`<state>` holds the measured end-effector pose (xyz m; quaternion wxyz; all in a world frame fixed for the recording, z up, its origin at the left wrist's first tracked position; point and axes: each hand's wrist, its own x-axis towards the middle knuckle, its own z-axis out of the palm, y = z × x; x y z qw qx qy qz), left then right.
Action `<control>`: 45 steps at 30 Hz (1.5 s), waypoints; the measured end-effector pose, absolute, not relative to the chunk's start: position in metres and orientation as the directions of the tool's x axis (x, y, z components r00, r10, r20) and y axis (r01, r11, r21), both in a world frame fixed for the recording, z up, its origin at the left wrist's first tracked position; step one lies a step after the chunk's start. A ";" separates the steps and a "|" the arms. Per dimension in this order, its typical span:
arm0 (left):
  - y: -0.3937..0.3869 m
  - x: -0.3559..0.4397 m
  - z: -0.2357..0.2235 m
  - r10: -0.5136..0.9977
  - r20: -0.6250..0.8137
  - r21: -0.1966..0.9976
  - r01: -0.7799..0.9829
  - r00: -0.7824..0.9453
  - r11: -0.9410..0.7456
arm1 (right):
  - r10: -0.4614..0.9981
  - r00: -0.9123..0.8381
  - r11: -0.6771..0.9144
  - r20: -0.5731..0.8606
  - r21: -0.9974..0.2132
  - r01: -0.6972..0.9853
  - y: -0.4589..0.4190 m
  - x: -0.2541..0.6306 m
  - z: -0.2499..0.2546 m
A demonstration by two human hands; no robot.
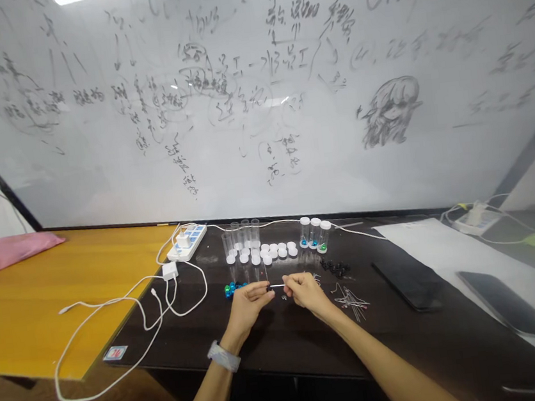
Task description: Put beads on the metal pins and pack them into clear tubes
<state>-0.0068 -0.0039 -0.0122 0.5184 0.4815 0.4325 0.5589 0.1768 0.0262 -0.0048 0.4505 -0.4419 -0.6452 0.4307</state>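
Observation:
Between my hands runs a thin metal rod (277, 285), roughly level above the dark table. The fingertips of my left hand (249, 304) are closed at its left end, where a small dark piece shows. My right hand (306, 292) pinches the other end between thumb and fingers. Beside my left hand lie shiny blue and green balls (232, 289), partly hidden by it. Several thin metal pins (352, 301) are spread to the right of my right hand. Small black parts (336, 267) form a pile beyond them. Tiny pieces (284, 297) lie below the rod.
Clear tubes (246, 234) stand behind my hands, with white caps (281, 250) next to them. Capped tubes (316, 233) hold blue or green balls. A power strip (187, 243) with white cables is at left. Two dark flat devices (405, 284) (511, 304) lie at right.

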 end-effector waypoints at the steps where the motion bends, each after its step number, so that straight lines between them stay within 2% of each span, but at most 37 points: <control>1: -0.004 -0.007 -0.013 0.996 0.094 0.983 -0.160 0.001 -0.092 | 0.951 -0.199 0.278 0.237 -0.936 0.217 0.025 0.177 -0.004; 3: -0.003 -0.007 -0.012 0.996 0.093 0.982 -0.163 -0.005 -0.092 | 0.910 -0.198 0.412 0.365 -0.854 0.318 0.024 0.179 -0.001; 5: -0.004 -0.006 -0.010 0.997 0.077 0.981 -0.176 -0.022 -0.080 | 0.842 -0.192 0.532 0.503 -0.722 0.441 0.023 0.182 0.002; 7: -0.005 -0.006 -0.008 0.997 0.058 0.977 -0.201 -0.044 -0.065 | 0.805 -0.171 0.557 0.567 -0.627 0.544 0.024 0.188 0.004; 10: -0.007 -0.006 -0.005 0.999 0.039 0.964 -0.263 -0.037 -0.048 | 0.859 -0.166 0.449 0.485 -0.557 0.699 0.025 0.199 0.001; 13: -0.008 -0.005 -0.004 1.000 0.026 0.937 -0.350 0.015 -0.019 | 0.931 -0.156 0.287 0.329 -0.399 0.871 0.024 0.207 -0.006; 15: -0.009 -0.005 -0.003 0.998 0.024 0.912 -0.411 0.052 -0.001 | 0.957 -0.132 0.208 0.260 -0.291 0.934 0.022 0.210 -0.008; 17: -0.010 -0.006 -0.002 0.995 0.015 0.894 -0.448 0.096 0.030 | 0.968 -0.117 0.169 0.220 -0.233 0.958 0.020 0.216 -0.006; 20: -0.010 -0.009 -0.002 0.987 -0.017 0.887 -0.452 0.161 0.089 | 0.975 -0.056 0.109 0.217 -0.242 0.964 0.023 0.234 0.002; 24: -0.009 -0.011 -0.003 0.984 -0.007 0.881 -0.465 0.175 0.089 | 0.940 0.095 -0.020 0.328 -0.225 0.974 0.032 0.271 0.008; 28: -0.007 -0.010 -0.003 0.983 0.030 0.866 -0.495 0.182 0.065 | 0.962 0.082 -0.031 0.260 -0.196 0.980 0.040 0.295 0.001; 35: -0.007 -0.012 -0.003 0.981 0.034 0.840 -0.538 0.190 0.075 | 0.978 0.083 -0.030 0.193 -0.265 0.964 0.050 0.302 -0.004; 37: -0.007 -0.012 -0.004 0.982 0.028 0.842 -0.533 0.189 0.079 | 0.976 0.059 0.027 0.208 -0.387 0.922 0.052 0.299 0.000; 38: -0.007 -0.012 -0.004 0.982 0.028 0.843 -0.532 0.188 0.078 | 0.976 0.029 0.084 0.216 -0.497 0.864 0.052 0.296 0.003; 39: -0.006 -0.012 -0.004 0.982 0.031 0.841 -0.535 0.188 0.076 | 0.976 -0.014 0.150 0.217 -0.626 0.765 0.052 0.290 0.006; 41: -0.007 -0.013 -0.003 0.981 0.039 0.831 -0.551 0.190 0.074 | 0.969 -0.131 0.247 0.211 -0.868 0.431 0.051 0.273 0.015; 43: -0.008 -0.013 -0.002 0.979 0.043 0.816 -0.572 0.199 0.081 | 0.954 -0.226 0.222 0.196 -0.970 0.097 0.050 0.251 0.023; 45: -0.009 -0.013 0.001 0.977 0.039 0.805 -0.586 0.208 0.093 | 0.940 -0.300 0.137 0.162 -0.985 -0.103 0.051 0.227 0.029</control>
